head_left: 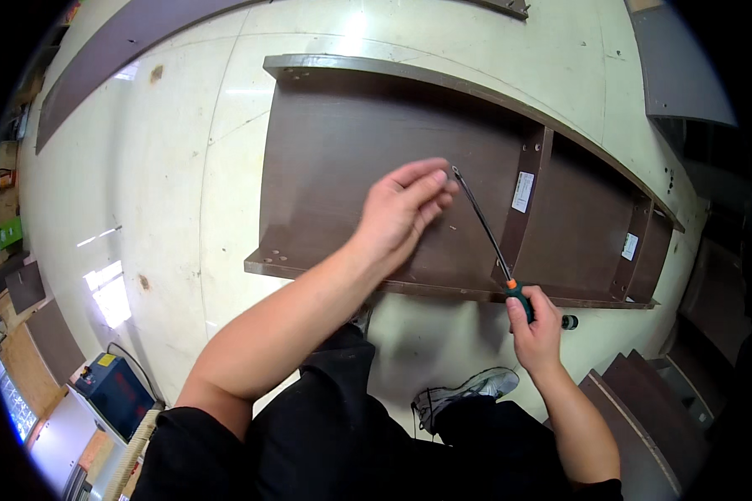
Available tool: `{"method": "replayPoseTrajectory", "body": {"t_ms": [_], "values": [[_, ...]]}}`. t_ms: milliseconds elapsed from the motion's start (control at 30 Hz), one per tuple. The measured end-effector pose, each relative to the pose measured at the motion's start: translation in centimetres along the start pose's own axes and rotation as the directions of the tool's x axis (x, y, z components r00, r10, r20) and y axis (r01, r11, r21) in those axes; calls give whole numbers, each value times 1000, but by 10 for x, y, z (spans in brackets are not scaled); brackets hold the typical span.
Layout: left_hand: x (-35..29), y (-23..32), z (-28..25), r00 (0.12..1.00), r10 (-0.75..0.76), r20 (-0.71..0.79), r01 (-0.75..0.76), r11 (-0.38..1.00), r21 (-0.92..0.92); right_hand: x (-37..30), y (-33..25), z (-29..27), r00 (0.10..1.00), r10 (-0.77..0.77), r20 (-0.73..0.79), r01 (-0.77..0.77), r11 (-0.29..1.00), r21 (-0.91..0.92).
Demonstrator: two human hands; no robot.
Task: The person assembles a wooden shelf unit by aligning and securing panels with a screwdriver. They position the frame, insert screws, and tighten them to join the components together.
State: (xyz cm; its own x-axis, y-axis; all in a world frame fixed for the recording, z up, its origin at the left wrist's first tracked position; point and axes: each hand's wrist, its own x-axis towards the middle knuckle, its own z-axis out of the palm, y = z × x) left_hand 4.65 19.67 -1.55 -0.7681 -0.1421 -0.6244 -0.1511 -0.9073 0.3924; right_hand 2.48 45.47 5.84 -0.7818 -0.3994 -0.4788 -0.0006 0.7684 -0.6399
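Observation:
In my right hand (536, 330) is a long screwdriver (486, 224) with a dark green and orange handle. Its thin shaft points up and to the left over a brown panel cabinet (342, 159) that lies on the floor with its inside facing up. My left hand (405, 200) is closed right beside the screwdriver's tip, thumb and forefinger pinched together. Whatever sits between those fingertips is too small to make out. Two cross boards divide the cabinet, and the nearer divider (528, 200) carries a white label (523, 192).
A long brown board (100, 71) lies at the far left. Brown panels (643, 426) stand at the lower right, and a grey panel (685, 63) is at the upper right. A dark blue box (115, 392) with a cable stands lower left. My shoe (468, 392) is near the cabinet's edge.

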Motion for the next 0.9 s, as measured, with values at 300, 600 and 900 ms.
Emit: {"method": "replayPoseTrajectory", "body": {"t_ms": [300,600,900], "values": [[3,31,-39,989,135,60,-135,991,-5,10,-30,26,992,-122,32,122,992,-23],[-3,44,-42,996,87,-27,-84,993,84,17,-40,31,966,-256,-41,241,946,-217],[-9,87,-47,972,203,-118,-106,827,552,23,-77,31,899,-435,-43,416,882,-222]]}}
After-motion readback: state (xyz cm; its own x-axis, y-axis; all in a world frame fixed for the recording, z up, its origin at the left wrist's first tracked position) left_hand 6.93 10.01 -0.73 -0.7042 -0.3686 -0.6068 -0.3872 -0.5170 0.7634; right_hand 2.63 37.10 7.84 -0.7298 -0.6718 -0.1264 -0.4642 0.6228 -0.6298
